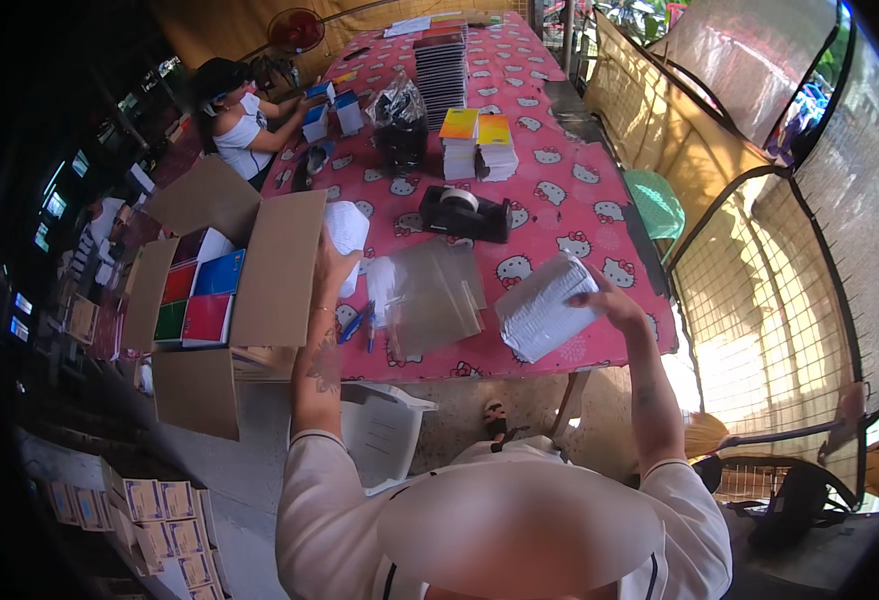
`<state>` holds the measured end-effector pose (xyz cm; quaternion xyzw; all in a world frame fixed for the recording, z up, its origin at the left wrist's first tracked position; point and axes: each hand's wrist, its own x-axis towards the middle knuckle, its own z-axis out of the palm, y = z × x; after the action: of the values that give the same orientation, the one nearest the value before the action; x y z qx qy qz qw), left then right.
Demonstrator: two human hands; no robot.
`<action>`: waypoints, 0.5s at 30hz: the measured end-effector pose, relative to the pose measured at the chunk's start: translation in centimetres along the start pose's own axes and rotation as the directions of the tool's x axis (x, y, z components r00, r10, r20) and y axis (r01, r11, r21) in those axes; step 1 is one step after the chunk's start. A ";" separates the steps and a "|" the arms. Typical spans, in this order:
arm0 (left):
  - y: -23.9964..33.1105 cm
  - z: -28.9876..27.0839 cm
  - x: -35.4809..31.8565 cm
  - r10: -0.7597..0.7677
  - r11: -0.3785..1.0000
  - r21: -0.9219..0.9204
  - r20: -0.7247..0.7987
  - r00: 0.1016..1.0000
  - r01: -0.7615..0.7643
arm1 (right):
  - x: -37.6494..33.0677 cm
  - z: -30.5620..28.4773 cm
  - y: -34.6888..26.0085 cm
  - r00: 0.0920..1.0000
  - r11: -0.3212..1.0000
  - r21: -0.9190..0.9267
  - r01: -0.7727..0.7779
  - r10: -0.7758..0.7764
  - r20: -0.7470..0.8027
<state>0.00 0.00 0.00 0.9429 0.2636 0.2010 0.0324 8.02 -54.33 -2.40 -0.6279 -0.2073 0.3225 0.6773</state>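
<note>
Covering worktop (559,190): pink patterned cloth.
Box (279,270): open, at worktop's left edge, coloured notebooks inside.
Bundle (539,308): white wrapped stack over worktop's near edge, right hand (609,300) fingers pinching it.
Paper (347,232): white sheet, left hand (331,262) fingers closed on it.

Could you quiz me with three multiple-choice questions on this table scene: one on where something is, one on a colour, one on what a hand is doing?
1. Where is the tape dispenser?
A. on the table
B. in the box
C. on the floor

2. What colour is the tablecloth?
A. green
B. pink
C. white

3. What is the right hand doing?
A. hanging free
B. pressing tape
C. holding a white bundle

Answers:
1 A, it sits on the cloth past the clear bags.
2 B, pink with a cat print.
3 C, the fingers rest on the bundle.
</note>
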 end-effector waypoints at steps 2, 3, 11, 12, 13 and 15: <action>1.5 1.3 2.4 -0.158 0.986 0.057 0.072 0.985 0.154 | 1.5 3.3 2.2 0.976 0.981 0.010 -0.194 0.192 0.100; 6.6 3.1 5.3 -0.150 0.987 -0.051 0.079 0.986 0.154 | 4.6 -6.3 -6.6 0.991 0.968 -0.215 -0.131 0.127 -0.035; 23.5 3.0 -6.0 0.394 0.737 -0.630 0.107 0.913 -0.245 | 11.7 -4.3 -0.2 0.965 0.846 -0.510 -0.156 0.020 -0.262; 25.5 2.3 -7.7 0.448 0.716 -0.668 0.215 0.868 -0.205 | 11.3 -3.4 -0.4 0.968 0.803 -0.590 -0.086 -0.073 -0.240; 26.4 2.2 -8.7 0.439 0.684 -0.711 0.222 0.871 -0.164 | 10.7 -2.2 -1.4 0.953 0.793 -0.608 0.033 -0.208 -0.219; 27.7 2.4 -10.9 0.444 0.602 -0.794 0.248 0.861 -0.081 | 8.2 -0.9 -2.4 0.923 0.799 -0.553 0.238 -0.363 -0.126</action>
<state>5.84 -29.20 -1.51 0.8885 -0.0048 0.0866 0.4505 14.86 -49.29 -1.20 -0.7805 -0.3071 0.0676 0.5403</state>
